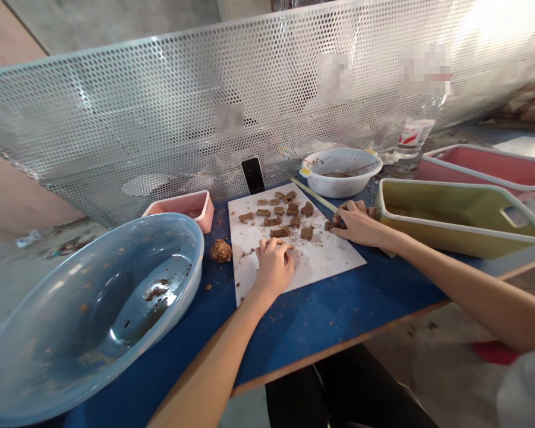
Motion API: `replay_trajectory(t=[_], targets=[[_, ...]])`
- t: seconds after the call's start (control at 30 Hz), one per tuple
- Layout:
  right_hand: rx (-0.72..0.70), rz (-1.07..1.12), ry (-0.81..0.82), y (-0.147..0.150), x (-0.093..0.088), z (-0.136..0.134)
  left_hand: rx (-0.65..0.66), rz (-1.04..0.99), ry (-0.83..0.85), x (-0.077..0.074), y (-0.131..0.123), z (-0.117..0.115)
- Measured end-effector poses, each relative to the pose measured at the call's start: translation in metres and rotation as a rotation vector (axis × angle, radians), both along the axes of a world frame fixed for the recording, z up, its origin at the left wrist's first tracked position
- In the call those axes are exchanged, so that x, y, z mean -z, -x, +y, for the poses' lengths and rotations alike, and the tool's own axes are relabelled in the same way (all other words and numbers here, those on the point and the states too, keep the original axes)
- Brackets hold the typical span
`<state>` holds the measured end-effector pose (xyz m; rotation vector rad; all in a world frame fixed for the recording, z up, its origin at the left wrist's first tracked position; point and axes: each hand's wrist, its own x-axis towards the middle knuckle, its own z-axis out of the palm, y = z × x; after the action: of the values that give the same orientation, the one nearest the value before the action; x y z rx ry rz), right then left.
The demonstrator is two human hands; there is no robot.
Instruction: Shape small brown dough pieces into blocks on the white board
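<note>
Head view, and at far left it's the big blue basin, a little murky water and brown muck in its bottom. Just behind its right end sits a small pink box, and nearer, a round brown clod rests on the blue table, close to the edge of a white board. Behind the board a phone leans against the mesh panel.

On to the board: the left hand is low over its near part, fingers bent and slightly spread; whether they press on anything, I cannot tell. Beyond them lie the brown pieces, small blocks in loose rows, crumbs scattered all around.

Moving right, a pale stick slants along the board's edge, behind it a dirt-streaked white bowl. The stick's near end meets the right hand, its fingers curled down at a dark lump; pinched or merely touched, I cannot tell. Then a bottle at the back, the green box just beside the right hand, and a red box behind that.
</note>
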<state>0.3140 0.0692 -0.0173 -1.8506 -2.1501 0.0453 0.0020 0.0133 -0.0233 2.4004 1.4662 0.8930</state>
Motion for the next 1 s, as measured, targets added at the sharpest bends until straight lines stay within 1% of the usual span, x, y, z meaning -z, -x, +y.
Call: replay_trajectory(t=[0.1,0.23,0.4,0.57,0.73,0.87,1.0], targets=[[-0.003,0.009,-0.004,0.001,-0.002,-0.003,0.004,0.005,-0.004,0.001,0.0,0.0],[-0.009,-0.002,-0.043,0.002,0.001,-0.006,0.007,0.007,-0.006,0.0,0.0,0.0],[-0.054,0.003,-0.134,0.002,0.006,-0.009,0.003,0.02,0.002,-0.002,0.0,0.0],[-0.1,0.01,-0.225,0.007,0.003,-0.018,0.0,0.03,-0.009,0.0,0.0,0.0],[-0.156,-0.057,-0.282,0.014,-0.003,-0.031,0.008,0.019,-0.012,0.0,0.0,0.0],[-0.162,-0.14,-0.32,0.018,-0.007,-0.04,0.006,0.025,0.001,-0.002,0.0,0.0],[-0.168,-0.185,-0.334,0.022,-0.007,-0.046,0.007,0.029,0.008,-0.003,-0.001,-0.001]])
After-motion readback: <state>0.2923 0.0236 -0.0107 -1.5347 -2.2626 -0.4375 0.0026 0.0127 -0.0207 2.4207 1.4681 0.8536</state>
